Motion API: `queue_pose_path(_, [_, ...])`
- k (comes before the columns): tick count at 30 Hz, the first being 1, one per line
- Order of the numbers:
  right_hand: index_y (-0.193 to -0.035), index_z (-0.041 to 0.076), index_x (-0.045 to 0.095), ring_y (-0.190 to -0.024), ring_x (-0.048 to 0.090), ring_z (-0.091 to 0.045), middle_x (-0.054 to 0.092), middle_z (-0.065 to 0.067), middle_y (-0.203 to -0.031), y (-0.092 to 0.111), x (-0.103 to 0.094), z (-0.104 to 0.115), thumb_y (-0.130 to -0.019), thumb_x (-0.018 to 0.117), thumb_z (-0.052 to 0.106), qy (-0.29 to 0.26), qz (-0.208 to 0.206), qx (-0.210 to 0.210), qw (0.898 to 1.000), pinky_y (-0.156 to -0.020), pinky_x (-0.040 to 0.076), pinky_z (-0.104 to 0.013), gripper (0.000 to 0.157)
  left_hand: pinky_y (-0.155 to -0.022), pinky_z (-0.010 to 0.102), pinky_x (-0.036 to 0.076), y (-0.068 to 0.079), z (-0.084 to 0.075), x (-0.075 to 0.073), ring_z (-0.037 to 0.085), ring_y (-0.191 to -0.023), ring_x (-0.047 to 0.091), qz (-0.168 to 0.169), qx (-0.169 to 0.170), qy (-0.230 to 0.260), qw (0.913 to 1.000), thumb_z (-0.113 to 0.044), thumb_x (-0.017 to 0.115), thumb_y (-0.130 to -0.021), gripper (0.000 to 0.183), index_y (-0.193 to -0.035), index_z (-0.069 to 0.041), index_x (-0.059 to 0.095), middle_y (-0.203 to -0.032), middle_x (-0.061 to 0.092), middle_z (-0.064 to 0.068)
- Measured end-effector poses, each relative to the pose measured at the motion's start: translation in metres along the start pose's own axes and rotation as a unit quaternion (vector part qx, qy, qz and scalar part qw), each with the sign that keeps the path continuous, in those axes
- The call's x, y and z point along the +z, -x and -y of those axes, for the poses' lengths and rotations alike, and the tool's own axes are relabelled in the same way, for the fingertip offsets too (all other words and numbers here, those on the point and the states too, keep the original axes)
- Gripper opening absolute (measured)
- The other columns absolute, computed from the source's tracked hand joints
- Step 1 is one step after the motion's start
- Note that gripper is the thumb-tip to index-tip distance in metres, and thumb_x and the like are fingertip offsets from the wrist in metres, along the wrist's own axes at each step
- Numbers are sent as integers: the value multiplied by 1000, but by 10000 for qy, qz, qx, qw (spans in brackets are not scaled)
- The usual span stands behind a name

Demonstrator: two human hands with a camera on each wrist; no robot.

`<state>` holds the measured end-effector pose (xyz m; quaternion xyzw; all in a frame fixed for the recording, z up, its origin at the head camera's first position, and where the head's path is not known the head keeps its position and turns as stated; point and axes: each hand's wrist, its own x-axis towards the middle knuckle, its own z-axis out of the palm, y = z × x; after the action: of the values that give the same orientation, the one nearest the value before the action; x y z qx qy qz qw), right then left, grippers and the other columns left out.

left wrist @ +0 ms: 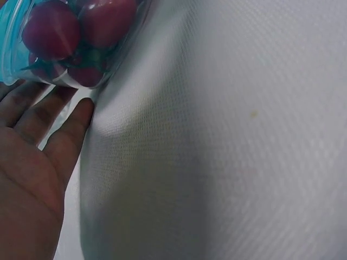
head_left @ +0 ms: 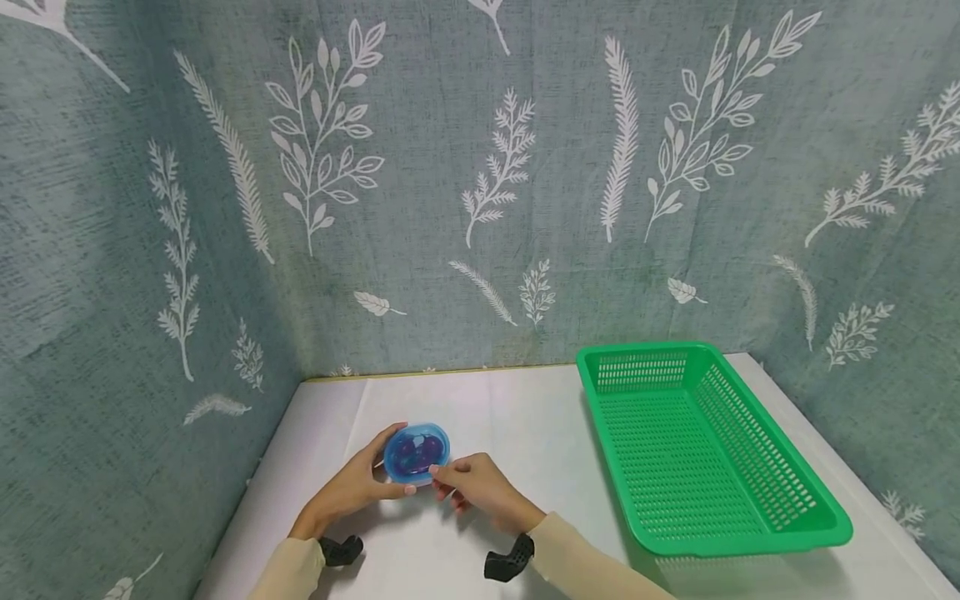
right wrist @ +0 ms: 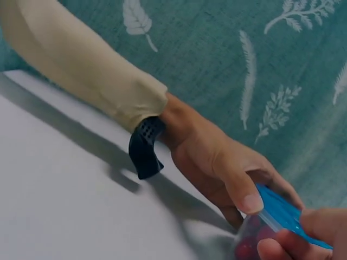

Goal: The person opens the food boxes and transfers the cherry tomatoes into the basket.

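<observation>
A small clear plastic container (right wrist: pixel 243 250) with a blue lid (head_left: pixel 417 442) is held between both hands over the left part of the table. Round dark-red fruits (left wrist: pixel 51 30), like cherry tomatoes with green stems, show through its wall. My left hand (head_left: pixel 358 485) grips it from the left, thumb on the near side and fingers reaching round the far side. With thumb and fingertips, my right hand (head_left: pixel 483 490) pinches the lid's near right edge. The lid sits on the container, its rim partly covered by the fingers.
A large green plastic basket (head_left: pixel 633 521) with perforated walls stands on the right of the white-covered table (head_left: pixel 536 425). Leaf-patterned cloth (head_left: pixel 435 208) hangs behind and at both sides. Each wrist wears a black mount (head_left: pixel 510 558).
</observation>
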<state>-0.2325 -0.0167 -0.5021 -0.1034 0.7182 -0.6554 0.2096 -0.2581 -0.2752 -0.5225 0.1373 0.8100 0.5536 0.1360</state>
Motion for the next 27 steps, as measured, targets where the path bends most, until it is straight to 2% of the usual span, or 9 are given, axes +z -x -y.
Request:
queue_pose_path(8, [-97, -4, 77, -60, 53, -8, 73, -5, -84, -1, 4, 4, -96, 74, 34, -548, -115, 316, 9979, -53, 50, -19, 37, -112, 47, 44, 2, -1, -2, 38, -145, 38, -4, 8, -15, 10000, -21, 90, -82, 107, -164, -17, 21, -162, 31, 17])
queue_pose_path(15, [-98, -3, 77, -57, 50, -5, 74, -3, -83, -1, 4, 7, -98, 72, 30, -758, -101, 514, 9957, -51, 49, -17, 33, -112, 47, 43, 0, 1, -2, 39, -146, 36, 12, 125, 59, 9999, -19, 90, -82, 108, -164, -16, 21, -163, 29, 17])
queue_pose_path(18, [-96, 0, 78, -58, 50, -6, 74, -4, -84, -2, 3, 6, -98, 72, 30, -709, -133, 406, 9966, -51, 49, -17, 31, -112, 48, 43, -2, 2, -2, 40, -146, 36, 49, 149, 73, 9999, -19, 89, -82, 108, -165, -16, 20, -163, 29, 18])
queue_pose_path(23, [-93, -1, 77, -58, 50, -8, 74, -7, -84, -1, 2, 5, -98, 72, 28, -509, -172, -31, 9985, -52, 49, -20, 30, -109, 45, 46, -2, 4, -2, 40, -144, 38, 98, 170, 15, 9998, -19, 89, -83, 107, -164, -17, 20, -161, 32, 18])
queue_pose_path(27, [-95, -2, 77, -59, 51, -9, 75, -10, -85, 1, 0, 6, -100, 70, 25, -448, -107, -325, 9984, -53, 48, -22, 29, -108, 43, 48, -1, 2, -2, 41, -146, 36, 121, 169, 198, 9996, -16, 89, -82, 110, -165, -14, 16, -162, 30, 19])
